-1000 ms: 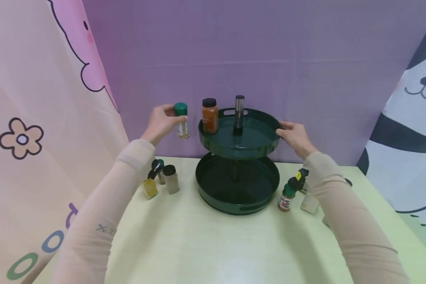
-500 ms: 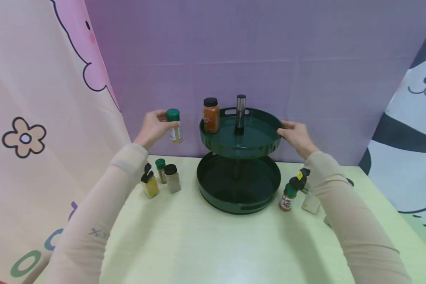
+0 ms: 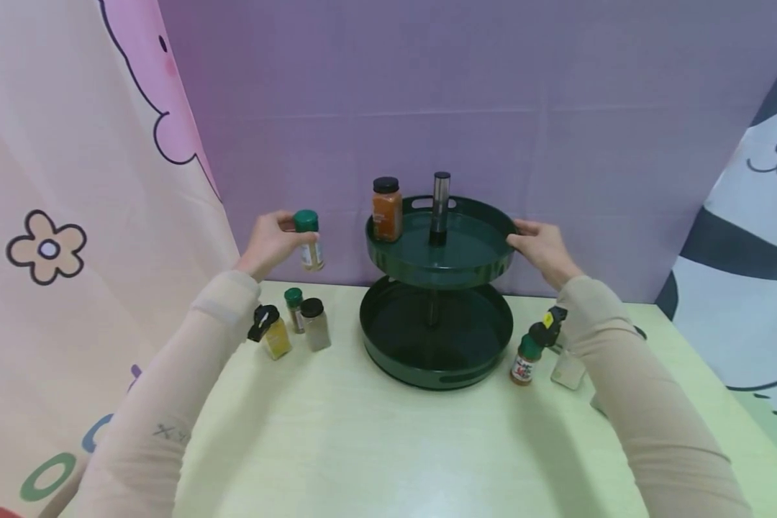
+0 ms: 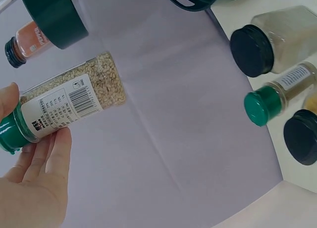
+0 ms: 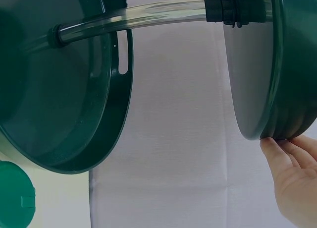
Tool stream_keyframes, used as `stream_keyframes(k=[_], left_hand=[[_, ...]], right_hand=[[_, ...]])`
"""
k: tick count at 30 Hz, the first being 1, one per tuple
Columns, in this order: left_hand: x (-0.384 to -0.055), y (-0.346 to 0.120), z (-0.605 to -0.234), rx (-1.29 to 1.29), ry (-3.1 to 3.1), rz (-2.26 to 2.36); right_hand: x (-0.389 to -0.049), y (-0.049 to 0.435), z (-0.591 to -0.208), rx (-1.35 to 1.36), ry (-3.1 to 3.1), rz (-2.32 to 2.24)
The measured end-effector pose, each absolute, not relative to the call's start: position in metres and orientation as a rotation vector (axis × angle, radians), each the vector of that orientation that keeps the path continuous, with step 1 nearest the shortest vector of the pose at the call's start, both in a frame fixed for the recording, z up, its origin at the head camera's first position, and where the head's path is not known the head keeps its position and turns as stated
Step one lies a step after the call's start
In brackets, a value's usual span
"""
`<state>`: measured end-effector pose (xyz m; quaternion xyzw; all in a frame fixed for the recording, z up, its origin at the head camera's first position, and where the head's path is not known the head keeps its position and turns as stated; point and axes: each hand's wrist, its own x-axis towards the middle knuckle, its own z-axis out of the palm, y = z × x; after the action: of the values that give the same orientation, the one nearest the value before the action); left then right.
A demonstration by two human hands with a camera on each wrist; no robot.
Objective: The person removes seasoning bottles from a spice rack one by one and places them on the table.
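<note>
In the head view my left hand pinches a sesame seed jar by its green cap, holding it in the air left of a dark green two-tier tray. White sesame seeds and a label with a barcode show on the jar in the left wrist view. My right hand grips the right rim of the upper tier; its fingertips meet the tier's outer wall in the right wrist view. On the left of that tier stands a black-capped jar of orange-red spice.
Left of the lower tier stand a black-capped jar, a small green-capped jar and a yellow jar. At right are a green-capped red jar and a pale container, partly behind my sleeve. A purple cloth hangs behind.
My left hand has carried the sesame seed jar left and down, away from the upper tier. My right hand stays at the tray's rim.
</note>
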<state>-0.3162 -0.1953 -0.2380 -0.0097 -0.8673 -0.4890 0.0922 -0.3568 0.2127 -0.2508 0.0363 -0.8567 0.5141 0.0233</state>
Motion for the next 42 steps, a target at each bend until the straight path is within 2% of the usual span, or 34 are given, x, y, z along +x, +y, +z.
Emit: stream_keyframes(k=[14, 42], left_hand=[[-0.308, -0.215, -0.254, 0.054, -2.647, -1.461], [-0.297, -0.233, -0.285, 0.039, -2.704, -1.474]], right_hand=[[-0.358, 0.212, -0.252, 0.118, -2.655, 1.59], [-0.356, 0.212, -0.251, 0.117, -2.657, 1.595]])
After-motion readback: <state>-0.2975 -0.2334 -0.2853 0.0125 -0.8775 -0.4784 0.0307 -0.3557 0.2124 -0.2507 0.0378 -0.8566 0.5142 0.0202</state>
